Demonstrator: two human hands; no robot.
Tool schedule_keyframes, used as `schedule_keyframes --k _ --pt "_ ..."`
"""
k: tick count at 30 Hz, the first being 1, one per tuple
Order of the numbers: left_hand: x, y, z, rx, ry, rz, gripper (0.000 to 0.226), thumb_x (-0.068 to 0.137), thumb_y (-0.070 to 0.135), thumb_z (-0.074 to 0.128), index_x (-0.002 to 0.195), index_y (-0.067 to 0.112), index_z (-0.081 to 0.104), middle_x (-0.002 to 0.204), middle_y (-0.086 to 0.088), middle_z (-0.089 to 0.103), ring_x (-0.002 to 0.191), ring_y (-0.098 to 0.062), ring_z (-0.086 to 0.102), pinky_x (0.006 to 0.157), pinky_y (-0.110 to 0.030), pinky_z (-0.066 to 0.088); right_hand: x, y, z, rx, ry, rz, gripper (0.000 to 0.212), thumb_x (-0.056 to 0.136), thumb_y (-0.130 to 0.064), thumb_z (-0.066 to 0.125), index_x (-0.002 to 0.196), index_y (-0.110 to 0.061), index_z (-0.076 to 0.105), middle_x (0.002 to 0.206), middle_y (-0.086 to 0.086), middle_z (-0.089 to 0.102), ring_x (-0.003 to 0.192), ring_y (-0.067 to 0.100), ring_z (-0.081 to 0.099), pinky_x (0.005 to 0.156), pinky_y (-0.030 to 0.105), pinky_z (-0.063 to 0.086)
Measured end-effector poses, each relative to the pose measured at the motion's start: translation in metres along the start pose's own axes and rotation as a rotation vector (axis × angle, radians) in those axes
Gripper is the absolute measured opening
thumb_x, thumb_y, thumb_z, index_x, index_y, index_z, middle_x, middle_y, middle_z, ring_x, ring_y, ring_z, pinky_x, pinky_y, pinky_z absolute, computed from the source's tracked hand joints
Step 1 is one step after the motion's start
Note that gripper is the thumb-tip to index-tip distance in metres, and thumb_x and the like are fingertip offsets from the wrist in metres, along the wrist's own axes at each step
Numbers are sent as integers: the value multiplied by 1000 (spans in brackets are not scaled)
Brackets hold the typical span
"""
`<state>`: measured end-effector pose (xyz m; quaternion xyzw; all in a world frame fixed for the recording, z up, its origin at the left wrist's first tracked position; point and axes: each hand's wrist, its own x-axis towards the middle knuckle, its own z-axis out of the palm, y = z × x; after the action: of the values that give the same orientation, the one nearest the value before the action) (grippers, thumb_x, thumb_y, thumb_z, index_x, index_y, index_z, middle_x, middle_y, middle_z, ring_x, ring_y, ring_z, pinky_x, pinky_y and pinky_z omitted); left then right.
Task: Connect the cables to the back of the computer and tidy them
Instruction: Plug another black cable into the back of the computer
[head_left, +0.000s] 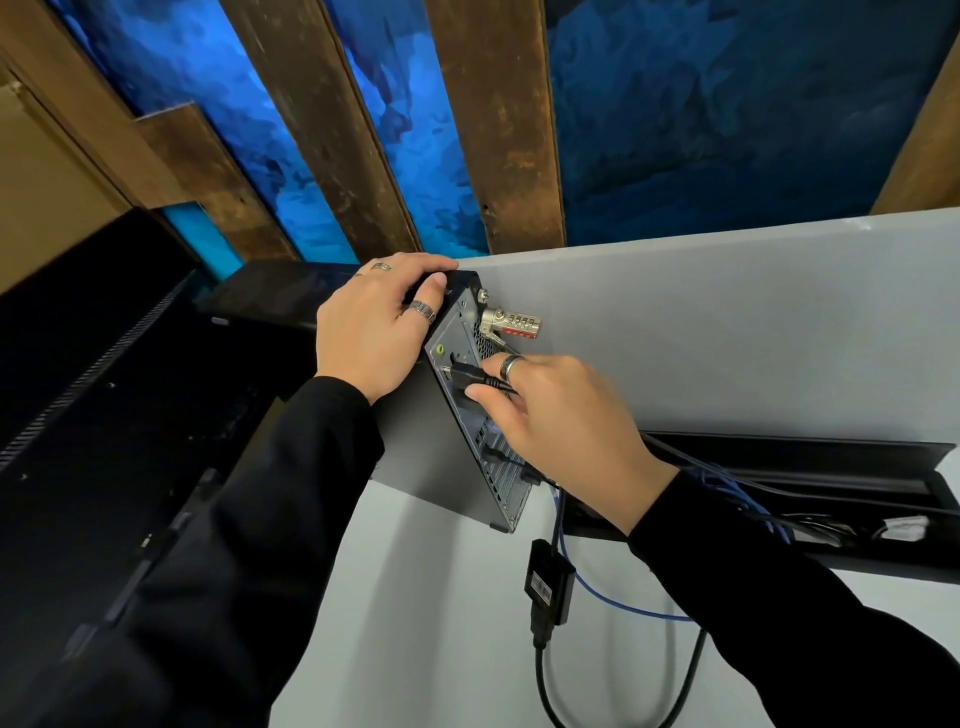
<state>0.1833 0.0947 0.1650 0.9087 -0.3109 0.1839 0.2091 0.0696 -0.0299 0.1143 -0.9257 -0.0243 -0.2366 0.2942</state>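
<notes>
Two hands work at mid-frame: the left hand (371, 332) lies flat atop the small black metal computer case (441, 452), steadying it, while the right hand (563, 415) pinches a stiff black moulded cable plug (464, 375) against the rear ports; grasp the rigid plug body, never its limp cord.

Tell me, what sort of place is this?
Probably an office or shared workstation. A small computer stands on a grey desk beside a monitor, secured by a combination lock. A grey partition backs the desk, and cables run into a cable tray.
</notes>
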Motion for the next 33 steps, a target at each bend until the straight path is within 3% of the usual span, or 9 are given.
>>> schedule_keyframes --k 6,10,13,17,22,28,33 --pt "1 0 1 0 -2 2 38 90 39 31 114 34 60 117 13 63 114 -10 51 84 -23 31 5 0 -3 -46 -57 -13 29 94 -40 46 102 -18 63 71 -6 48 77 26 61 59 26 33" --pt "0 2 0 6 5 -2 38 91 38 30 114 32 61 118 13 63 114 -10 51 83 -23 30 6 -1 -4 -64 -40 -33 29 94 -40 47 99 -16 63 74 -1 57 77 29 60 59 27 30" --pt "1 2 1 15 6 2 40 91 39 29 114 32 60 118 12 63 114 -11 51 85 -25 33 7 -3 -4 -88 -36 -49 29 94 -39 45 98 -16 62 71 -4 48 77 27 59 60 27 28" --pt "1 2 2 31 8 3 41 91 39 27 115 31 60 118 11 63 114 -11 51 84 -25 33 11 -6 -4 -97 -18 -75 27 95 -37 45 94 -15 60 77 2 58 78 30 59 59 29 30" --pt "1 3 3 31 13 1 41 91 39 27 114 30 60 118 10 63 114 -12 51 82 -24 31 11 -7 -2 -95 -12 -67 26 95 -36 45 94 -14 59 72 -3 45 70 24 49 59 28 28" --pt "1 2 3 32 21 8 41 91 39 27 114 31 60 117 10 63 113 -12 52 82 -24 33 10 -6 -3 -80 4 -67 27 95 -37 46 96 -14 60 83 4 65 73 25 54 53 26 28" --pt "0 0 0 12 22 12 39 91 39 30 114 32 61 119 10 64 114 -13 52 84 -25 34 4 -6 -6 -45 -47 -19 30 94 -37 47 115 -18 59 97 1 67 90 21 61 64 23 34"
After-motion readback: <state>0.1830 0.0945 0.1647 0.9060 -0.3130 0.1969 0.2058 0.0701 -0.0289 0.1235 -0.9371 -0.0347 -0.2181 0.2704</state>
